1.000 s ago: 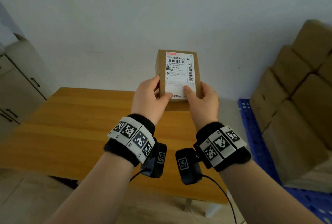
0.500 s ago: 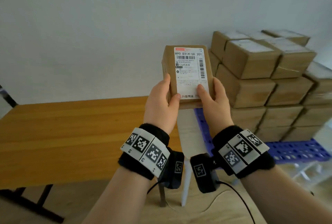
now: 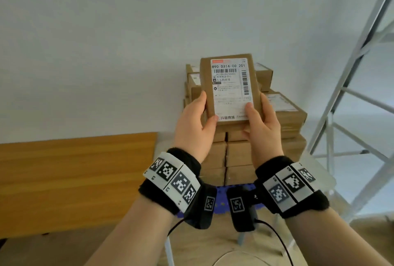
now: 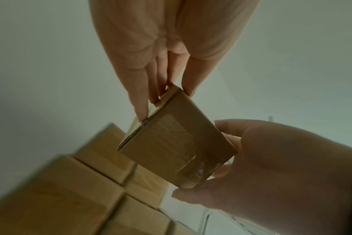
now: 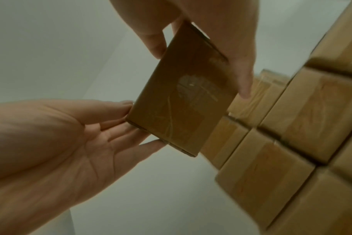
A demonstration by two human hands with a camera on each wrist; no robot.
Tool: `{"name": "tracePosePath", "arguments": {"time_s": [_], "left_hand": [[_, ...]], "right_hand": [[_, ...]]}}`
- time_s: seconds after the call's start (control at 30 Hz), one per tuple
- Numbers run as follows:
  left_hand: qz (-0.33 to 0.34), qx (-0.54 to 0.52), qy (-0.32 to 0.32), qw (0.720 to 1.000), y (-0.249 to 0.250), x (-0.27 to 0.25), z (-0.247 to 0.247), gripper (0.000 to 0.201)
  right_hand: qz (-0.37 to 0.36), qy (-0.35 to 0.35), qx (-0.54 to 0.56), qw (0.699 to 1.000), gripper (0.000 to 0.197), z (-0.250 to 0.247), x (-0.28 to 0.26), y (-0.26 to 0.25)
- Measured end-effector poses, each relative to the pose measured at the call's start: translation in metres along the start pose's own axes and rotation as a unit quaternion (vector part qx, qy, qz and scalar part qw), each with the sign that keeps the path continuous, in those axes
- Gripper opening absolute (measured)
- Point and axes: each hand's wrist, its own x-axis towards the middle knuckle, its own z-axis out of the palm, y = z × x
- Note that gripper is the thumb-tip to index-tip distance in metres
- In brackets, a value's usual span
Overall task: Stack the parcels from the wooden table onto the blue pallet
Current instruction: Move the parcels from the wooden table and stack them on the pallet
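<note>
Swung from over the wooden table [image 3: 74,172] to directly before the parcel stack [image 3: 283,114] on the blue pallet [image 3: 221,197], the parcel [image 3: 231,88] stands label-up, long axis pointing toward the stack, clasped equally by left hand [image 3: 195,125] and right hand [image 3: 263,126].

**Parcel carried from table to stack**

The parcel [image 3: 231,88] has swung away from the wooden table [image 3: 74,180] — it is now held up directly in front of the stacked boxes [image 3: 283,114], which a second ago sat off to the right of the hands. The table has slid to the left of the left hand [image 3: 195,129], and a metal frame [image 3: 349,86] has come into sight beyond the right hand [image 3: 263,131].
</note>
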Motion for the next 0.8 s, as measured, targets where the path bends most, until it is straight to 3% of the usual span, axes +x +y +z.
{"name": "tracePosePath", "arguments": {"time_s": [0.17,0.37,0.53,0.67,0.8], "left_hand": [[0.006,-0.005,-0.006,1.000,0.053,0.008,0.062,0.062],[0.038,-0.028,-0.045,0.998,0.081,0.037,0.105,0.057],[0.051,0.018,-0.069,0.996,0.074,0.069,0.120,0.048],[0.024,0.081,-0.053,0.995,0.053,0.102,0.126,0.044],[0.019,0.133,-0.068,0.989,0.036,0.130,0.139,0.043]], "right_hand": [[0.005,0.013,0.032,0.999,0.033,-0.076,0.029,-0.018],[0.000,0.047,0.008,0.999,0.029,-0.127,0.064,-0.028],[0.029,0.075,-0.019,0.997,0.009,-0.145,0.101,-0.029],[0.054,0.087,-0.050,0.994,0.004,-0.143,0.138,-0.021],[0.066,0.088,-0.099,0.989,0.012,-0.132,0.175,-0.009]]}}
